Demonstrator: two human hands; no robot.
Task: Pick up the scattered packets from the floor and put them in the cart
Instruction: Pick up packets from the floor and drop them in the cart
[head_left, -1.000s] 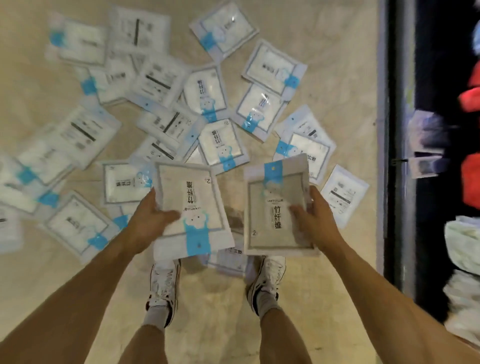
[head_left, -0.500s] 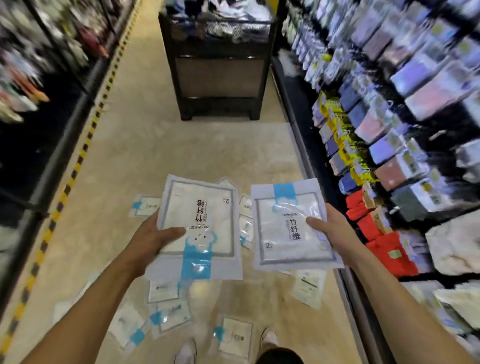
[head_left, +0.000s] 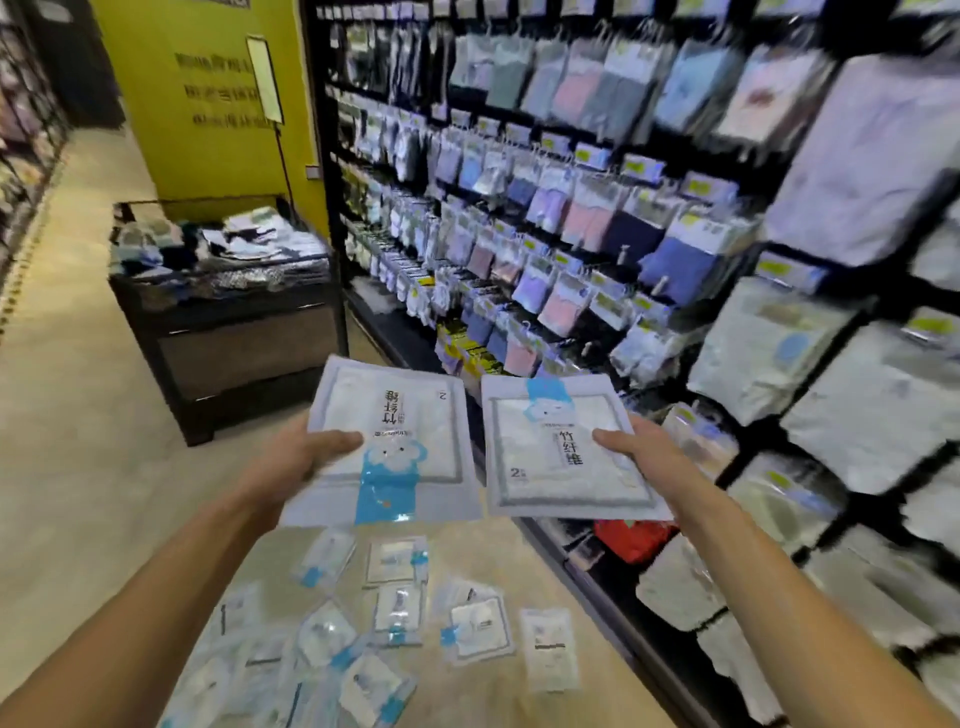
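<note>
Here we are with a packet in each grip; the left grip (head_left: 291, 462) pinches the left packet (head_left: 415, 415) at its left edge, thumb laid across the top, fingers hidden beneath; the right grip (head_left: 644, 457) pinches the right packet (head_left: 540, 467) at its right edge, thumb on top as well; both are held out flat in front of us, just beside each other, and whether their edges touch we cannot tell; the left packet's blue band points toward us, the right packet's points away; below them the scattered packets (head_left: 395, 608) lie on the floor (head_left: 78, 467), several overlapping, near the foot of the shelf rack (head_left: 623, 208) on our right, which is hung full of packaged goods; ahead and to the left stands the cart (head_left: 244, 353), dark, its top heaped with goods, well apart from the two packets we hold; behind it rises a yellow wall (head_left: 208, 130).
</note>
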